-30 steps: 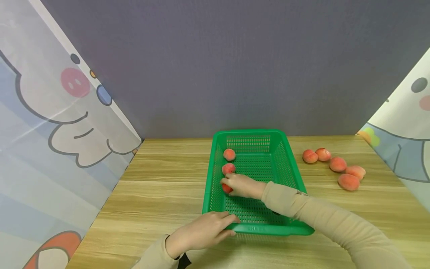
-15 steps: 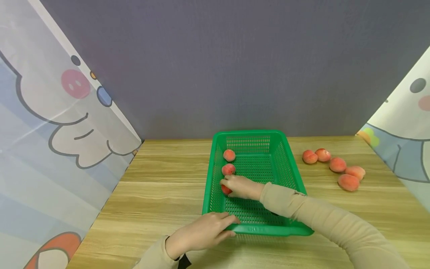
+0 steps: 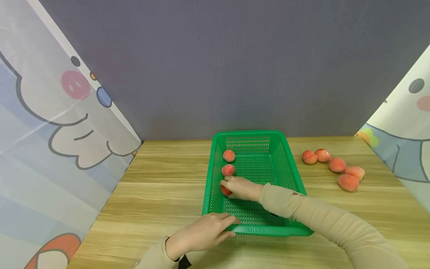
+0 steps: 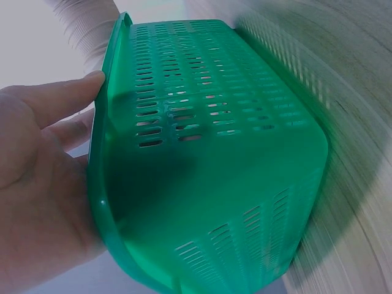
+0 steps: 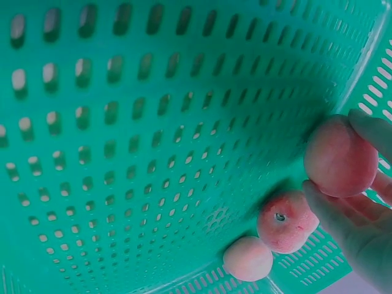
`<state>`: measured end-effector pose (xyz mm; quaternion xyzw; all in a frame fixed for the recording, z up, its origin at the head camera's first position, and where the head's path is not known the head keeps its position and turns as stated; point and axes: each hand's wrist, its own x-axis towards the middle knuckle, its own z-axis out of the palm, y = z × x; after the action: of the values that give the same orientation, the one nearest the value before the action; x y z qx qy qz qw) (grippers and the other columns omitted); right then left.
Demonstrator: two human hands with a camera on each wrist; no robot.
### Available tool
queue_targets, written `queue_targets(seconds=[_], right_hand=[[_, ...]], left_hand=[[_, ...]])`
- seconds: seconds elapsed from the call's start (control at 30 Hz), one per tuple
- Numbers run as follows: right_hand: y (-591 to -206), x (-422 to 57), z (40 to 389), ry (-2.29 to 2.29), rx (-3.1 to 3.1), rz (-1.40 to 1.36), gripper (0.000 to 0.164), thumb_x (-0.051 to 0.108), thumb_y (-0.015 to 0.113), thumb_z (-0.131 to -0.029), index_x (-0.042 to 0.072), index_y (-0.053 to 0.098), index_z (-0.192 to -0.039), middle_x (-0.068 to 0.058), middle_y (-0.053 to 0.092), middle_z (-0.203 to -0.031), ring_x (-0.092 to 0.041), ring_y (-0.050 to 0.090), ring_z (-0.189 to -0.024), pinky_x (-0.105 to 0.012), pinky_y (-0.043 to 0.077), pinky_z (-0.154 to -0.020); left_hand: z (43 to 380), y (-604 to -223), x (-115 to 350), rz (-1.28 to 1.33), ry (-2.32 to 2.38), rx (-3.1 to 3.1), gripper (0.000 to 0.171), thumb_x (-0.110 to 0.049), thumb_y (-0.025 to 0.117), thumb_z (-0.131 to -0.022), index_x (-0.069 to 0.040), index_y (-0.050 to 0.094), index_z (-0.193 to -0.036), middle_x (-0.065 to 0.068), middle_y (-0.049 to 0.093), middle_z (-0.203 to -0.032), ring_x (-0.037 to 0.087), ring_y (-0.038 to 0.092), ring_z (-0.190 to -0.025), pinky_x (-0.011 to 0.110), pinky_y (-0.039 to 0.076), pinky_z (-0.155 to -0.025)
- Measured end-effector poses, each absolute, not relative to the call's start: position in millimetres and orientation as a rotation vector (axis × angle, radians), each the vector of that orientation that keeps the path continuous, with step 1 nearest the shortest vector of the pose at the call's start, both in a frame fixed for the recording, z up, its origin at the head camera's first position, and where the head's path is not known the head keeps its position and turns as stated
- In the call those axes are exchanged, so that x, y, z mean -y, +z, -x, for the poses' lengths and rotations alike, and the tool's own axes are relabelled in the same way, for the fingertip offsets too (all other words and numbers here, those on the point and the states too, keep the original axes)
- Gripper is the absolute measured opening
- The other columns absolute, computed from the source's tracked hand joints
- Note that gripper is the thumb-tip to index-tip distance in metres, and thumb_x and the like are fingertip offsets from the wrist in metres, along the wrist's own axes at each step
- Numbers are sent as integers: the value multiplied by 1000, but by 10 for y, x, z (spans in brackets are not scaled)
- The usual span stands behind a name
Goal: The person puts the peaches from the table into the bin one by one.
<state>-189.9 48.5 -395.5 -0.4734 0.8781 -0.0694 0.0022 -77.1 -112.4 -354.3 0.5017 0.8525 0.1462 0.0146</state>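
Inside a green plastic basket (image 3: pixel 263 230), my right hand (image 3: pixel 242 187) grips a reddish peach (image 5: pixel 340 156) low by the left wall. The right wrist view has thumb and fingers around that fruit, which sits close to the basket's floor. Beyond it, along the same wall, lie a second peach (image 3: pixel 228 170) and a third peach (image 3: pixel 229 155). My left hand (image 3: pixel 205 231) holds the basket's near rim toward its left corner. In the left wrist view the thumb (image 4: pixel 73 95) lies on the outer side of the rim, with the other fingers partly hidden behind it.
Several peaches (image 3: pixel 337 164) lie in a loose group on the wooden table (image 3: pixel 161 186), right of the basket. A dark grey panel (image 3: pixel 235 67) stands along the table's back edge. Cartoon-printed sheets (image 3: pixel 50 149) hang at both sides.
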Motion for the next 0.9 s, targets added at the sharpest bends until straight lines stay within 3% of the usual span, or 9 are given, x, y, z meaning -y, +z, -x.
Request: queue_targets(seconds=[0.9], right_hand=[[-3901,-486,1906,-209,-2730,1392,47,21,74,-71,4,55,-111,-9,55,-102,-19,56,-91,-25,49,-72]], left_hand=[[782,-3538,1133,-1547,461,-2644,22,-24,53,-89,-13,53,-109,-5,59,-92,2,56,-82,16,44,-71]])
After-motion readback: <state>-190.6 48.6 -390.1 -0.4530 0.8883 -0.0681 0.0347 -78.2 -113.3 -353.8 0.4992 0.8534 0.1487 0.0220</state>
